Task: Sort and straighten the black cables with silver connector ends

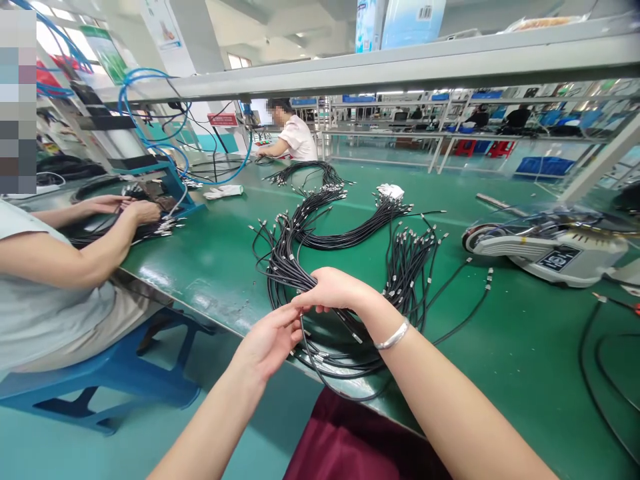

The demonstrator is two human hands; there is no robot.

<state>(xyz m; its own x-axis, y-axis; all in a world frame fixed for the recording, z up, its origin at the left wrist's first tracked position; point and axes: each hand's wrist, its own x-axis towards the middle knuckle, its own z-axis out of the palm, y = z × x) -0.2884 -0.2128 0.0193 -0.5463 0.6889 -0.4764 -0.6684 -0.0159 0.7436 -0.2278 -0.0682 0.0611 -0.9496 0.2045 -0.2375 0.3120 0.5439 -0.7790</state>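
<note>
A large bundle of thin black cables point(320, 233) with silver connector ends lies spread over the green table point(500, 333). My right hand point(335, 290), a silver bracelet on its wrist, is closed in a pinch on a looped cable at the near table edge. My left hand point(267, 340) comes up from below, its fingers closed on the same cable loop point(340, 363), which hangs over the edge toward my lap.
A white tape dispenser machine point(545, 250) stands at the right. A co-worker's hands point(125, 210) handle cables at the left beside a blue fixture point(175, 187); that person sits on a blue stool point(115, 377). Another person point(295, 137) sits at the far end. A shelf point(400, 67) runs overhead.
</note>
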